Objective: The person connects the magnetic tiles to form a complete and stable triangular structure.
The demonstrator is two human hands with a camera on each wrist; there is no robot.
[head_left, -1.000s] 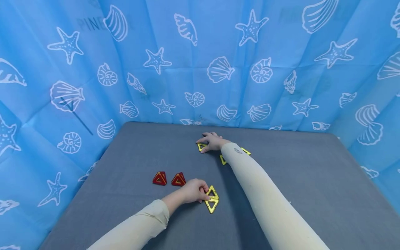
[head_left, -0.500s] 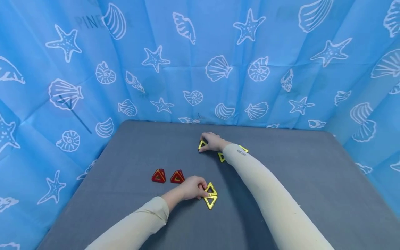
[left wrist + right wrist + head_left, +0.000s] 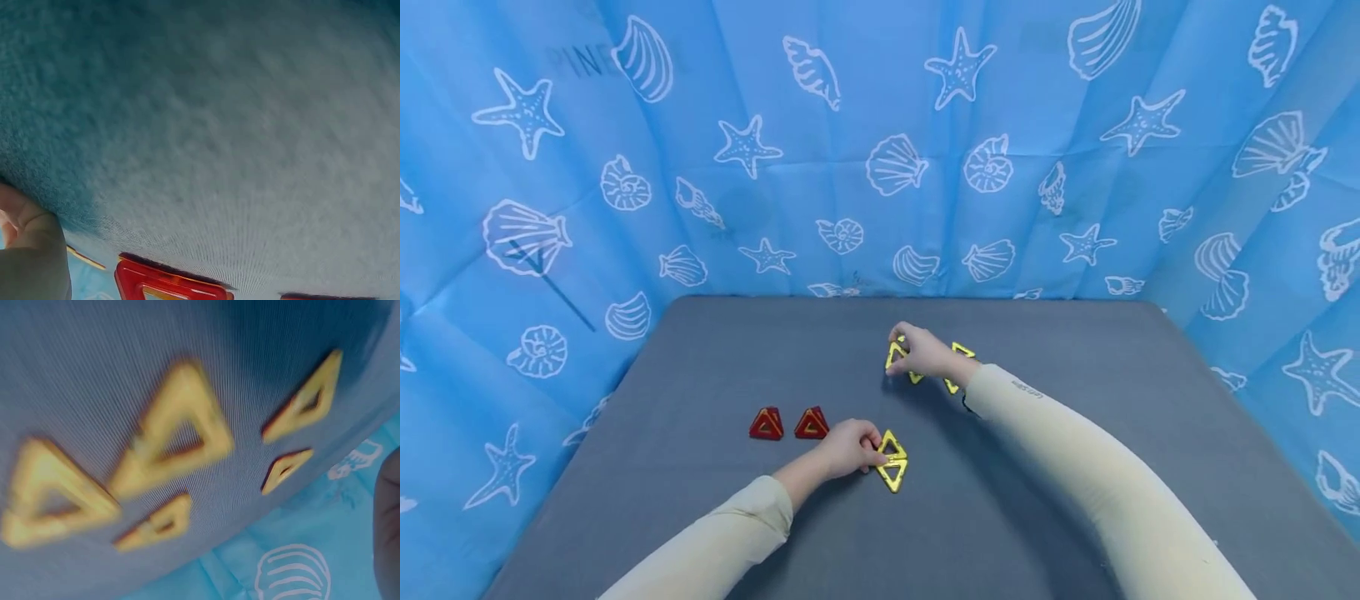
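My left hand (image 3: 848,448) pinches the edge of two yellow triangular magnetic tiles (image 3: 891,474), which lie point-outward, side against side, on the grey table. At the table's far part, my right hand (image 3: 925,352) holds a yellow triangular magnetic tile (image 3: 892,357) between thumb and fingers. Several more yellow triangular tiles (image 3: 181,434) lie around and under that hand, partly hidden by it in the head view. Only an edge of the right hand (image 3: 389,531) enters the right wrist view, where its held tile cannot be made out.
Two small red triangular pyramids (image 3: 767,423) stand left of my left hand; one red piece (image 3: 169,281) shows at the bottom of the left wrist view. A blue curtain (image 3: 850,150) with shells and starfish hangs behind the grey table (image 3: 715,500).
My right hand has closed on a yellow tile and drawn it back toward the right, uncovering more of the tiles beside it. My left hand keeps its pinch. The head view has shifted slightly.
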